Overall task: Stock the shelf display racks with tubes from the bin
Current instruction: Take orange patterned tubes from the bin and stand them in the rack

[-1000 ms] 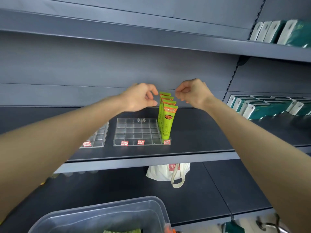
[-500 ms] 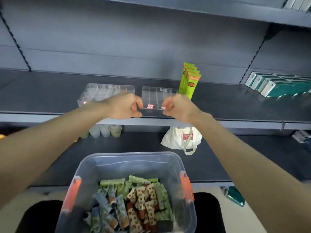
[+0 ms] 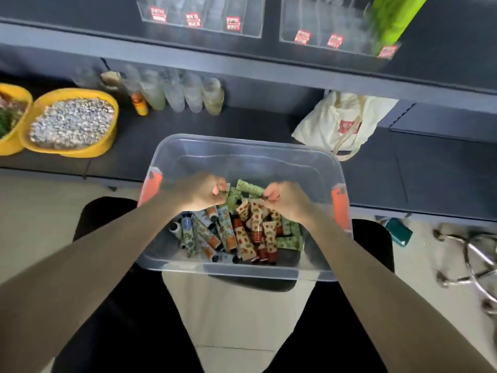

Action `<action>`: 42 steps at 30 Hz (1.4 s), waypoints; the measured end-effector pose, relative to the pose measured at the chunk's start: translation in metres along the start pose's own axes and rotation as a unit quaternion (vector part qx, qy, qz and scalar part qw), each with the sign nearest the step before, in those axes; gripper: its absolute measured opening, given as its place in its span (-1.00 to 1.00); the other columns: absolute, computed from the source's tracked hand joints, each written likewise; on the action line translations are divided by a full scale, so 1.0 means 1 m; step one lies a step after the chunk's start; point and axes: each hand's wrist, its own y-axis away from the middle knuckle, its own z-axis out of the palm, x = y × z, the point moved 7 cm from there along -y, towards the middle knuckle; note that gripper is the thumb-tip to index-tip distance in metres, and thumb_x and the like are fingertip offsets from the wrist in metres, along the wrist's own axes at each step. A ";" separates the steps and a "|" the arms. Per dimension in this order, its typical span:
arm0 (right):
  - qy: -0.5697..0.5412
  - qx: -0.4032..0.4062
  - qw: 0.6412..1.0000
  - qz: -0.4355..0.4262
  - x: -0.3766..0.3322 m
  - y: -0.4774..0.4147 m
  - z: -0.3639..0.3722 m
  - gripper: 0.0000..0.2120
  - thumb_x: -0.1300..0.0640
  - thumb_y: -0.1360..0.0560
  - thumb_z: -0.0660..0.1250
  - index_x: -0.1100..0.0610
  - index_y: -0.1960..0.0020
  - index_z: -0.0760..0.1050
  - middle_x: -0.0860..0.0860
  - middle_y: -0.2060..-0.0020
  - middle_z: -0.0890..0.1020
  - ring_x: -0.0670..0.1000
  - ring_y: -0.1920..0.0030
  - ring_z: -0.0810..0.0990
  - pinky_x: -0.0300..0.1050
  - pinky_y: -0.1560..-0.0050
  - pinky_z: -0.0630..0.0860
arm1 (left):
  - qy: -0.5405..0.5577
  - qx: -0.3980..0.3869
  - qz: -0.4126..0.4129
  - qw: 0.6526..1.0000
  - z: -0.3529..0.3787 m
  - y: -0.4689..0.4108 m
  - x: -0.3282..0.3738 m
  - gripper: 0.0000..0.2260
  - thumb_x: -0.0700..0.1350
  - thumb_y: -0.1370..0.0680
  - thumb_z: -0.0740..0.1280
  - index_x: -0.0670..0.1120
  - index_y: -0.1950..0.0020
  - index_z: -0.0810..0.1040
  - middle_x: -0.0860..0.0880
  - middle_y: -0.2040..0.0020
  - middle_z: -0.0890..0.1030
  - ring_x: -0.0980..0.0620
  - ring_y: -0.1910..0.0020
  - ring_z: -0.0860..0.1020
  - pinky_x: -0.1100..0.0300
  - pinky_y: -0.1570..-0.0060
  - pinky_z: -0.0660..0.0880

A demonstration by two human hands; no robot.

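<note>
Head view: looking down into the bin, with shelving above it.
Bin: a clear plastic bin (image 3: 269, 157) with orange latches on its left and right sides. It sits just in front of the lower shelf's front edge.
Tubes: a jumbled pile of tubes (image 3: 242, 238) on the bin's floor. Bluish patterned ones are toward the left, red-spotted ones in the middle, green ones along the back and right.
Left hand: the left hand (image 3: 201, 193) is inside the bin at the back left of the pile with its fingers curled in. It's pretty blurry, so I can't tell if it actually has a tube.
Right hand: the right hand (image 3: 285, 200) is at the back right of the pile, fingers curled. The tips are right at the end of a green tube (image 3: 250, 187) lying crosswise. Can't tell if it's pinched or only touched.
Racks: the left rack (image 3: 201, 14) and right rack (image 3: 333, 25) are clear and sit near the upper shelf's front edge, with red-and-white labels along their fronts. Tall green tubes (image 3: 392, 17) stand at the right rack's right end.
Upper shelf: the upper shelf (image 3: 80, 30) is dark grey.
Lower shelf: the lower shelf (image 3: 242, 122) is dark grey too.
- A yellow bowl (image 3: 72, 122) of pale pebbly bits sits at its left.
- Clear bottles (image 3: 174, 92) line the back, with a small orange bottle (image 3: 139, 103) beside them.
- A white cloth bag (image 3: 341, 122) slumps toward the right.
Floor: pale floor tiles (image 3: 228, 305). A teal box (image 3: 398, 232) lies right of the bin, and a shiny metal frame (image 3: 470, 259) on castors is at the right edge.
</note>
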 end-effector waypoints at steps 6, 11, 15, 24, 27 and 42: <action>0.022 0.050 0.998 0.031 0.037 -0.012 0.040 -0.66 0.06 -0.51 0.36 0.16 -0.24 0.51 0.09 -0.21 0.54 0.14 -0.26 0.43 -0.02 -0.25 0.36 | 0.113 0.020 0.006 0.993 0.050 -0.009 -0.013 -0.60 0.00 -0.50 0.36 -0.17 -0.26 0.47 -0.11 -0.14 0.53 -0.06 -0.12 0.50 0.11 -0.08 0.43; 0.023 0.057 0.998 0.008 0.044 -0.016 0.048 -0.45 0.00 -0.52 0.34 0.03 -0.46 0.28 -0.02 -0.44 0.34 0.15 -0.44 0.18 0.10 -0.45 0.16 | 0.135 0.064 0.042 0.988 0.062 -0.019 0.002 -0.58 -0.04 -0.48 0.38 -0.18 -0.29 0.46 -0.11 -0.20 0.55 -0.04 -0.15 0.52 0.17 -0.16 0.44; 0.078 0.031 0.996 0.003 0.041 -0.025 0.056 -0.44 -0.04 -0.50 0.34 -0.02 -0.46 0.28 -0.02 -0.38 0.40 0.13 -0.40 0.20 0.16 -0.41 0.09 | 0.163 0.116 0.043 0.979 0.060 -0.024 -0.002 -0.79 -0.16 -0.51 0.35 -0.20 -0.11 0.59 -0.13 0.00 0.63 -0.09 0.07 0.59 0.04 0.01 0.53; 0.024 0.052 0.997 0.059 0.035 -0.026 0.046 -0.59 0.00 -0.40 0.47 0.12 -0.16 0.49 0.03 -0.11 0.57 0.05 -0.19 0.40 0.04 -0.35 0.14 | 0.193 0.129 0.035 0.972 0.052 -0.020 -0.013 -0.86 -0.21 -0.52 0.33 -0.23 -0.01 0.62 -0.08 0.14 0.64 0.05 0.25 0.55 0.21 0.15 0.51; -0.075 0.090 0.991 0.060 0.027 -0.019 0.017 -0.72 0.09 -0.36 0.51 0.13 0.01 0.52 -0.02 0.11 0.61 0.01 0.01 0.55 0.01 -0.27 0.37 | 0.212 0.138 0.055 0.966 0.034 -0.016 -0.005 -0.86 -0.21 -0.51 0.34 -0.24 0.01 0.62 -0.12 0.10 0.65 -0.01 0.21 0.59 0.07 0.08 0.56; -0.025 0.204 0.970 -0.127 -0.088 0.028 -0.238 -0.90 0.27 -0.38 0.47 0.24 0.12 0.61 0.12 0.21 0.67 -0.10 0.23 0.57 -0.19 0.09 0.45 | 0.138 0.264 0.166 0.940 -0.184 0.004 0.123 -0.94 -0.17 -0.49 0.38 -0.15 0.10 0.62 -0.04 0.23 0.61 0.18 0.37 0.50 0.32 0.28 0.42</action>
